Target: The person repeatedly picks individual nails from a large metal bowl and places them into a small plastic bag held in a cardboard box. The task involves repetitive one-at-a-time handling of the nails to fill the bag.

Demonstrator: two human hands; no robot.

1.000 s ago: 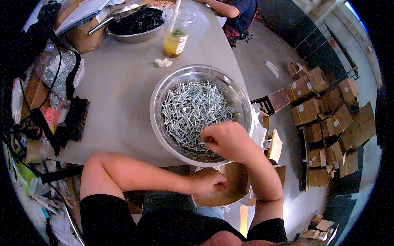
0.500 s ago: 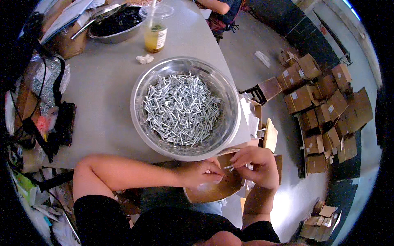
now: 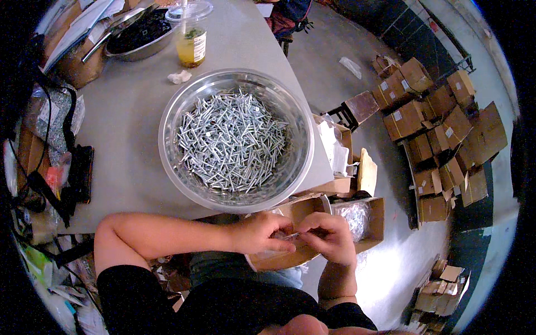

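Observation:
A large clear-rimmed metal bowl (image 3: pixel 301 167) full of silvery screws (image 3: pixel 234 142) stands on the table's near right part. Just below its near rim, my left hand (image 3: pixel 265 231) and my right hand (image 3: pixel 330 237) meet, fingertips almost touching. One thin silvery screw (image 3: pixel 291 236) shows between them. My right thumb and forefinger pinch it at one end. My left fingers are curled round its other side; what else they hold is hidden. Under both hands is an open cardboard box (image 3: pixel 296 259), its inside partly covered by them.
Beside it, another carton (image 3: pixel 371 240) holds clear plastic bags (image 3: pixel 354 218). On the grey table (image 3: pixel 128 145) stand a plastic drink cup (image 3: pixel 191 47), a crumpled tissue (image 3: pixel 179 77) and a dark-filled bowl (image 3: pixel 139 53). Stacked cartons (image 3: pixel 430 128) line the right side.
My right hand has moved left, bringing the screw to my left fingers. The view has shifted, uncovering the carton of plastic bags. A person's arm at the far edge has left view.

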